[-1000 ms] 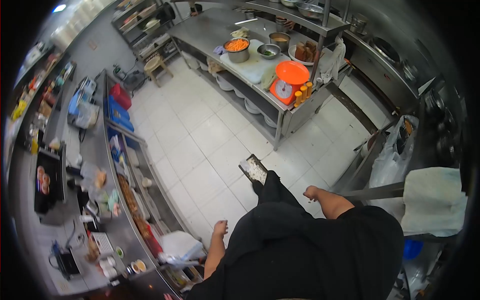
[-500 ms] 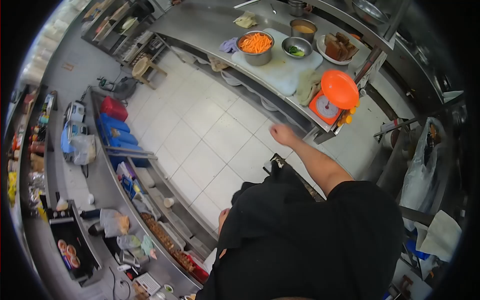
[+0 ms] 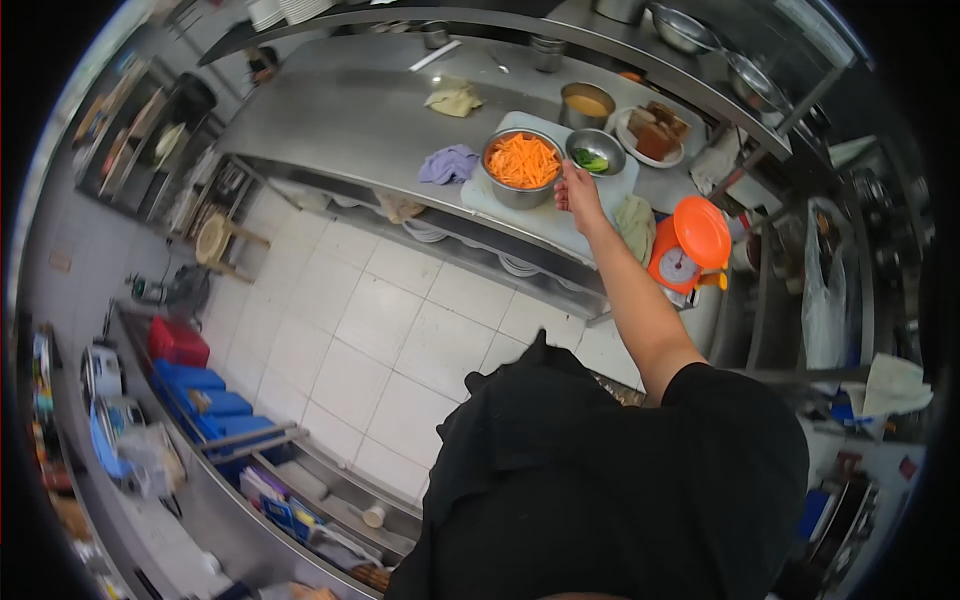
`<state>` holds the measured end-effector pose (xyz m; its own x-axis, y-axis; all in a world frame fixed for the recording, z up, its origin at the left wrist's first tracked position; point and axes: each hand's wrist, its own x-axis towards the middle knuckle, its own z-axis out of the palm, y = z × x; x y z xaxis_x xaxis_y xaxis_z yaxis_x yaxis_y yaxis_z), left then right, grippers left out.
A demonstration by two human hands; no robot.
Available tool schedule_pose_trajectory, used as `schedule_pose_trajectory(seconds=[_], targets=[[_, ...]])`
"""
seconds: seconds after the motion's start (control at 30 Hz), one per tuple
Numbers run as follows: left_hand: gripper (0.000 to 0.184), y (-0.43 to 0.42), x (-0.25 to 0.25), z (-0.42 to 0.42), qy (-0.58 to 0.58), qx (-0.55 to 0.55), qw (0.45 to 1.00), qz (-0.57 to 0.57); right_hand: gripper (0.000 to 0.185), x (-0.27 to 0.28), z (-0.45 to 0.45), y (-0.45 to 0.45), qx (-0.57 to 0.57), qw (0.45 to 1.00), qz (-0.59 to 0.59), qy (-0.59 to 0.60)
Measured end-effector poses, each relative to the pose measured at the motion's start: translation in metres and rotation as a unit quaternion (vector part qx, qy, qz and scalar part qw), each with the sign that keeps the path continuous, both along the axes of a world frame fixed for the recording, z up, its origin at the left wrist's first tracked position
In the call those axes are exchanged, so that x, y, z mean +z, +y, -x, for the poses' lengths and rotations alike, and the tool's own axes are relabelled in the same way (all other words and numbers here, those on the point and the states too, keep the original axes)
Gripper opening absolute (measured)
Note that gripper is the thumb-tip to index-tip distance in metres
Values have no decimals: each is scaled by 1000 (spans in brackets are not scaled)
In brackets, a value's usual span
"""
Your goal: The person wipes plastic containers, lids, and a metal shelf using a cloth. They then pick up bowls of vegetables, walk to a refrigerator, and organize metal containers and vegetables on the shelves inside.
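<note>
My right hand reaches over the white cutting board, its fingers curled at the right side of a steel pot full of orange carrot strips. Whether the fingers touch the pot is hard to tell. Just behind the hand, a steel bowl holds green pieces. A green cloth lies to the right of the hand, and a purple cloth lies left of the pot. My left hand is out of sight.
An orange scale stands at the table's right corner. Behind the board are a pot of orange-brown liquid and a plate with brown blocks. A steel shelf overhangs the table. A stool stands left.
The table and its pots have come closer. My right hand has moved from above the floor up to the carrot pot. My left hand has gone out of view.
</note>
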<state>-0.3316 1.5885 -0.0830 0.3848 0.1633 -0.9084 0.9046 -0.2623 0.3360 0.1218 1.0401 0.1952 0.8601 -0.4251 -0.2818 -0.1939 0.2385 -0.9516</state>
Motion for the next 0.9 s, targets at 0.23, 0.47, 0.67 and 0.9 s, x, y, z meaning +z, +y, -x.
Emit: schedule_pose_trajectory(seconds=[0.23,0.47,0.67,0.9], targets=[[50,52,63,-302,-196,82,972,98,38,-27,14,-71,-143,986,-20,87],[66,-180,255,-544,-323,-220,883,260,53,-74,-39,-95,-206,970,-92,88],[55,-314,268,-601,-251,-204,889,325,60,-90,-61,-79,-338,935,-18,105],[48,-341,236,-630,-207,-137,902,353,54,-81,9,-15,-327,937,46,117]])
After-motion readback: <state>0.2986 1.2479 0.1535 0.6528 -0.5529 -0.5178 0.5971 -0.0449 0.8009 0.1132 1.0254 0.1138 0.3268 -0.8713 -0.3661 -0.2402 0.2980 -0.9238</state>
